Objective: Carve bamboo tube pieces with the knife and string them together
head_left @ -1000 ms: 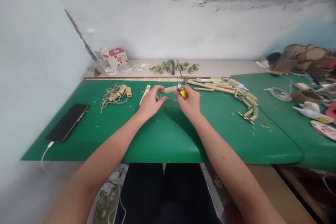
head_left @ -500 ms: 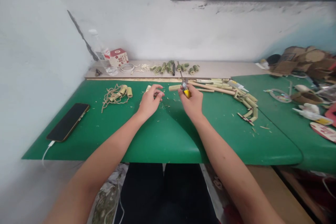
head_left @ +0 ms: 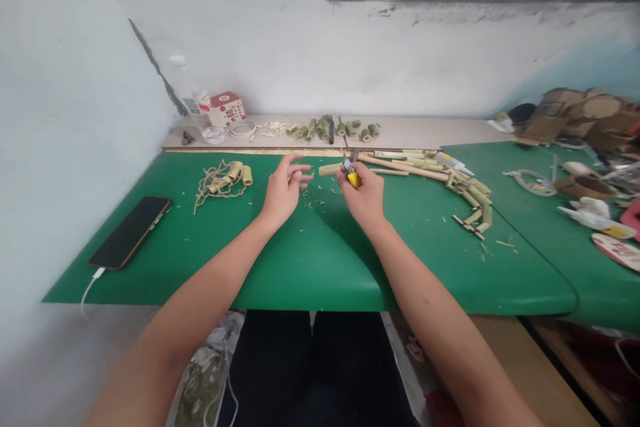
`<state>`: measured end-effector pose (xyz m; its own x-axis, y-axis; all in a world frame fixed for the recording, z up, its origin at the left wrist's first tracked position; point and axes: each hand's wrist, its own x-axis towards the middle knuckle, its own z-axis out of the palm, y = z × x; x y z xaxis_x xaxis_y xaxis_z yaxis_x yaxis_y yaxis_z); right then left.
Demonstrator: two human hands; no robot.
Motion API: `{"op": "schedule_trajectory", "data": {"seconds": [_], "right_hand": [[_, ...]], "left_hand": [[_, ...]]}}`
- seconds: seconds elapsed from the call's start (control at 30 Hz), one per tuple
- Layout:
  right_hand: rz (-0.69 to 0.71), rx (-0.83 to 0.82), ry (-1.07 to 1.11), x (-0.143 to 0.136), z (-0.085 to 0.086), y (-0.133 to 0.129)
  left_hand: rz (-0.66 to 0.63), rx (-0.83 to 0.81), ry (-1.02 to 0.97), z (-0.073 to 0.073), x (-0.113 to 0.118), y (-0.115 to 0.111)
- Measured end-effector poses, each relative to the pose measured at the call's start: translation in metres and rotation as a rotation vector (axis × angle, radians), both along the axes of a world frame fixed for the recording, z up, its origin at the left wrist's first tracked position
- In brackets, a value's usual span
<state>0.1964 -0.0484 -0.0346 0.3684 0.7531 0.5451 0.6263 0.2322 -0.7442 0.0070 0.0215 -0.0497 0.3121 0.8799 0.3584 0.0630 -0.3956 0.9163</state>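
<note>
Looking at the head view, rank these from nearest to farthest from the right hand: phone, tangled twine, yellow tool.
From the right hand:
1. Yellow tool, in its grip.
2. Tangled twine, left of the left hand.
3. Phone, farther left, beyond the twine.

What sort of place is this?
Probably a small craft workshop or home workbench: a green-covered bench, short cut bamboo pieces along its back, and what looks like a yellow utility knife in the right hand.
</note>
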Motion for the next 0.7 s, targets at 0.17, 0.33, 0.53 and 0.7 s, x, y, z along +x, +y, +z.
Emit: {"op": "schedule_trajectory", "data": {"seconds": [0.17,0.33,0.53,0.7], "right_hand": [[0.001,-0.016,-0.007,0.001,0.0,0.0],[0.021,-0.007,-0.022,0.0,0.001,-0.001],[0.033,-0.008,-0.032,-0.001,0.001,-0.001],[0.047,-0.018,-0.038,-0.001,0.001,-0.002]], "left_hand": [[0.087,0.203,-0.004,-0.008,-0.002,0.009],[0.048,0.016,-0.059,-0.002,-0.003,0.005],[0.089,0.066,-0.089,-0.005,0.002,0.005],[0.17,0.037,-0.054,-0.009,0.001,0.015]]}}
